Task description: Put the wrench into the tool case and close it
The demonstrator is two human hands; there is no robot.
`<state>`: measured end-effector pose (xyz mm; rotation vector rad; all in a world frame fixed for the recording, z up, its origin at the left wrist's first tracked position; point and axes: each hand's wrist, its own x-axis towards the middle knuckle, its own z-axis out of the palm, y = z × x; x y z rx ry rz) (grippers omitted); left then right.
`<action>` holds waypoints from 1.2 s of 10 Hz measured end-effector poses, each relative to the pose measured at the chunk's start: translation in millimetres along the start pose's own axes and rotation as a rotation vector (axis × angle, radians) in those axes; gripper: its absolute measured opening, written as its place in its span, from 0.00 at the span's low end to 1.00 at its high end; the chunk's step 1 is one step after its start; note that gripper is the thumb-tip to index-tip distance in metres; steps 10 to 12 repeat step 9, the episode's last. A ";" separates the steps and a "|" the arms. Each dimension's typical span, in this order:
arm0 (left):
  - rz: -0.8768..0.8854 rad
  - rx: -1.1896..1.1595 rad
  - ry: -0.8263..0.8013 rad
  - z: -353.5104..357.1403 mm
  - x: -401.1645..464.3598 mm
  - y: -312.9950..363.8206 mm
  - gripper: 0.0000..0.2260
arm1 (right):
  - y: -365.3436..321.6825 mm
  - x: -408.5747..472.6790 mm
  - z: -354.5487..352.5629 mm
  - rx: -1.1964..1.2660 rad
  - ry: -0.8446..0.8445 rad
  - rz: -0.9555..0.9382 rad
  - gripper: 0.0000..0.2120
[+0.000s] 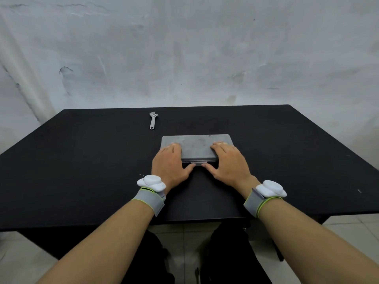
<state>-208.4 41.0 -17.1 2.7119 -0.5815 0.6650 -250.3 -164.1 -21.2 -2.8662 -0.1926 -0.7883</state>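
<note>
A flat grey tool case (196, 145) lies shut in the middle of the black table (82, 160). My left hand (170, 162) rests on its near left corner, fingers on the lid and thumb at the light latch (199, 163) on the front edge. My right hand (227, 160) mirrors it on the near right corner, thumb at the same latch. A silver adjustable wrench (152, 120) lies on the table behind the case, to its left, jaw pointing away, apart from both hands.
A stained white wall rises right behind the table's far edge. The table's near edge runs just under my forearms, with tiled floor and my dark-clothed legs below. White trackers on grey bands sit on both wrists.
</note>
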 end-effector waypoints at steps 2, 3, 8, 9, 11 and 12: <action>0.019 0.050 0.032 4.4 -0.2 -2.3 0.30 | 0.4 0.7 2.0 0.014 -0.002 0.016 0.33; 0.022 0.063 0.023 4.6 0.5 -1.6 0.31 | 0.3 1.2 2.2 0.015 -0.004 0.030 0.33; -0.070 -0.236 -0.089 -29.9 19.5 8.6 0.21 | -16.1 20.0 -17.9 -0.050 -0.015 0.039 0.21; -0.182 -0.559 -0.115 -47.0 37.7 12.9 0.19 | -27.3 42.3 -40.2 0.344 -0.026 0.273 0.20; -0.182 -0.559 -0.115 -47.0 37.7 12.9 0.19 | -27.3 42.3 -40.2 0.344 -0.026 0.273 0.20; -0.182 -0.559 -0.115 -47.0 37.7 12.9 0.19 | -27.3 42.3 -40.2 0.344 -0.026 0.273 0.20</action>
